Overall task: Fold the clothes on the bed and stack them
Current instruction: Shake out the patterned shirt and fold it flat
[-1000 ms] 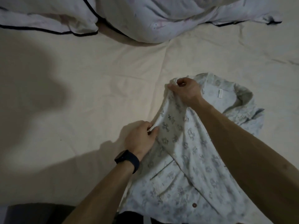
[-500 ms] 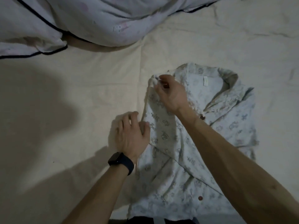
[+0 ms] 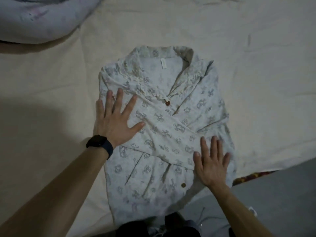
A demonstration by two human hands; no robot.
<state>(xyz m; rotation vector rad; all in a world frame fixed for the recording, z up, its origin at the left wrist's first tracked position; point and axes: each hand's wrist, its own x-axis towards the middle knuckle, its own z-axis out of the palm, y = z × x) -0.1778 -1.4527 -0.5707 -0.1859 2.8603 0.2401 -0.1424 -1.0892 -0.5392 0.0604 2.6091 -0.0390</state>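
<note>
The bed (image 3: 51,93), under a cream sheet, fills the view, with a pale quilt (image 3: 39,19) bunched at its far left corner. A printed, collared shirt (image 3: 172,132) lies flat mid-bed, front up, one sleeve folded across the chest. Both hands rest flat on it, fingers spread wide. The left hand (image 3: 116,120) presses the shirt's left edge below the collar, and the right hand (image 3: 212,165) presses its lower right edge. A dark watch (image 3: 100,144) circles the left wrist. A brown button (image 3: 167,103) sits at the neckline.
</note>
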